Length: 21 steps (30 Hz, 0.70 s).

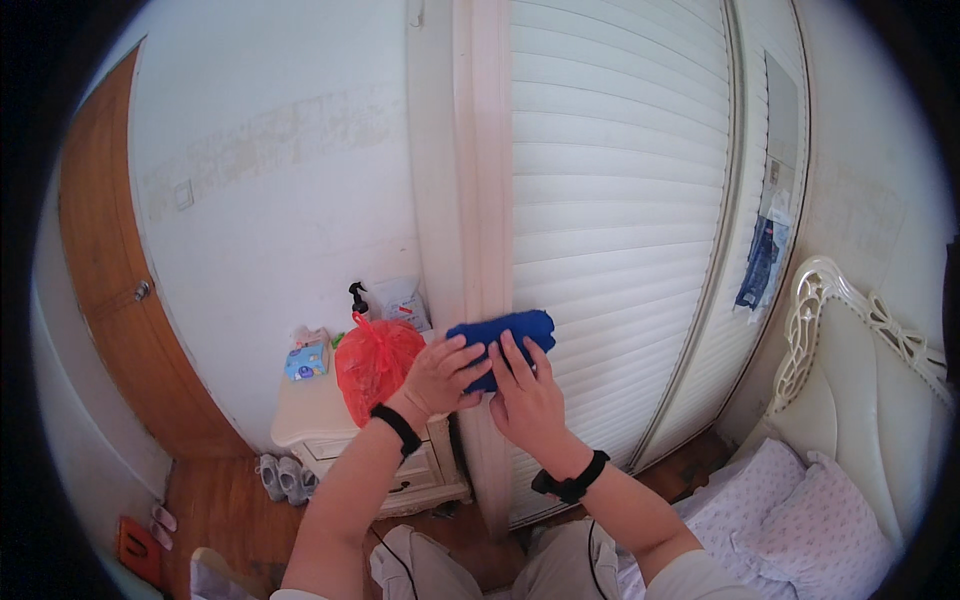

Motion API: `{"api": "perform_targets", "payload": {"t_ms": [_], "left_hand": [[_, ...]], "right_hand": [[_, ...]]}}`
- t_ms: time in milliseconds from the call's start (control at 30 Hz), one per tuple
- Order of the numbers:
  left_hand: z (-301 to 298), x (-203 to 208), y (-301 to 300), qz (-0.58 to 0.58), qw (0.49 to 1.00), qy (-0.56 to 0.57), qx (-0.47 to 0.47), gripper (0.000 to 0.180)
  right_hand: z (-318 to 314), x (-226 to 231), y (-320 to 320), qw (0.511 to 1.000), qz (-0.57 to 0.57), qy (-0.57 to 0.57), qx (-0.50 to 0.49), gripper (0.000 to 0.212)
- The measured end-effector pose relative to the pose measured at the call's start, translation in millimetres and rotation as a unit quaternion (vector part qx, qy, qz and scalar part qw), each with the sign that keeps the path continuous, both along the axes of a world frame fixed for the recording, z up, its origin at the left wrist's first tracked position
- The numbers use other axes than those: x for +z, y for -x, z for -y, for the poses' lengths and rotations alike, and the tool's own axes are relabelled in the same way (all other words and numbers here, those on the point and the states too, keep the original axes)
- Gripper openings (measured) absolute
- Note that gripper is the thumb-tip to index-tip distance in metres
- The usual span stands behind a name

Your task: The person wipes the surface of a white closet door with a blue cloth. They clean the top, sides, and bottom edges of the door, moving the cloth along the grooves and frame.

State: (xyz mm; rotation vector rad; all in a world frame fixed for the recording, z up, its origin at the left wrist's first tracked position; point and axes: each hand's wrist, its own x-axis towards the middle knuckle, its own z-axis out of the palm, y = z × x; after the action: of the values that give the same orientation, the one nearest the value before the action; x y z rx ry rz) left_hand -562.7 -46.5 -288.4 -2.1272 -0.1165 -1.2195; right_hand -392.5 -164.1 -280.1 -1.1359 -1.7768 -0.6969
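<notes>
A dark blue folded cloth (535, 328) is held up in front of me, level with the edge of the slatted white closet door. My left hand (436, 376) grips its left end, fingers curled over the front. On the right part of the cloth, my right hand (526, 402) presses with its fingers bent and somewhat apart. The thumbs and the cloth's underside are partly hidden. Both wrists wear black bands. Just left of my left hand, a red plastic bag (372, 366), tied at the top, sits on a cream nightstand (300, 425).
A blue tissue pack (306, 360), a black-topped spray bottle (358, 300) and a white packet (402, 303) share the nightstand. Grey shoes (285, 480) stand on the floor beside it. At the right is a bed with a pillow (820, 525) and ornate headboard (860, 370). A wooden door (130, 270) is far left.
</notes>
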Motion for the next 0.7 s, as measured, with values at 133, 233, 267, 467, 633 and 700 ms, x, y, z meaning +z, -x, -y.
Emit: {"api": "perform_targets", "payload": {"t_ms": [133,233,267,467,633,700], "left_hand": [[-6.4,51.4,-0.7,-0.011,1.000,-0.019,-0.013,0.054],[-6.9,77.3,-4.8,0.009,0.999,-0.020,-0.031,0.054],[-5.9,80.9,-5.5,0.021,0.999,-0.021,-0.039,0.053],[-7.9,56.2,-18.7,0.085,0.995,-0.009,-0.056,0.048],[-10.7,17.3,-20.5,0.104,0.993,0.003,-0.060,0.046],[-11.1,0.2,-18.3,0.101,0.993,0.004,-0.056,0.045]], "right_hand": [[-0.2,39.8,4.4,1.000,-0.011,-0.004,0.004,0.064],[-6.3,61.8,6.8,0.999,-0.018,-0.040,0.000,0.063],[-9.7,62.5,7.6,0.998,-0.026,-0.055,0.000,0.062],[-12.7,48.5,7.7,0.997,-0.048,-0.054,0.006,0.060],[-13.8,18.8,7.6,0.997,-0.047,-0.053,0.001,0.059],[-14.1,2.1,9.0,0.998,-0.050,-0.041,0.001,0.058]]}}
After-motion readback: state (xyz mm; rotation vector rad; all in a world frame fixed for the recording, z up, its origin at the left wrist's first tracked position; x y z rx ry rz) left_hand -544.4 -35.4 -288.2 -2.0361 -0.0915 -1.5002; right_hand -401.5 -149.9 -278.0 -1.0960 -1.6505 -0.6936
